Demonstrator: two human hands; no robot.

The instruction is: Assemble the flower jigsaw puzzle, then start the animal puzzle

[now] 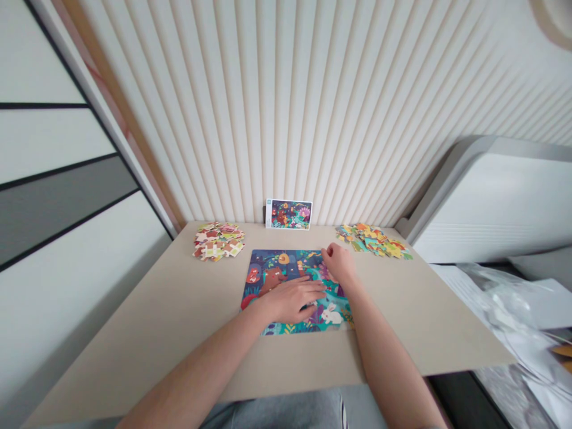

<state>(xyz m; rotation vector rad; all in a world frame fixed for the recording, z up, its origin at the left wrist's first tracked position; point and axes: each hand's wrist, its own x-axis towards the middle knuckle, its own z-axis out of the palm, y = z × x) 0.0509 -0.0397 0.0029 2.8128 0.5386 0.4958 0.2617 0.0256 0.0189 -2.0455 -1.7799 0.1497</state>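
Note:
A colourful jigsaw puzzle with a bear and a white rabbit lies put together at the middle of the beige table. My left hand lies flat on the puzzle's middle, fingers stretched to the right. My right hand rests on the puzzle's upper right part with its fingers curled down onto the pieces; whether it holds a piece is hidden.
A pile of loose pieces lies at the back left, another pile at the back right. A picture card leans against the ribbed wall. A white appliance and clear plastic wrapping stand to the right.

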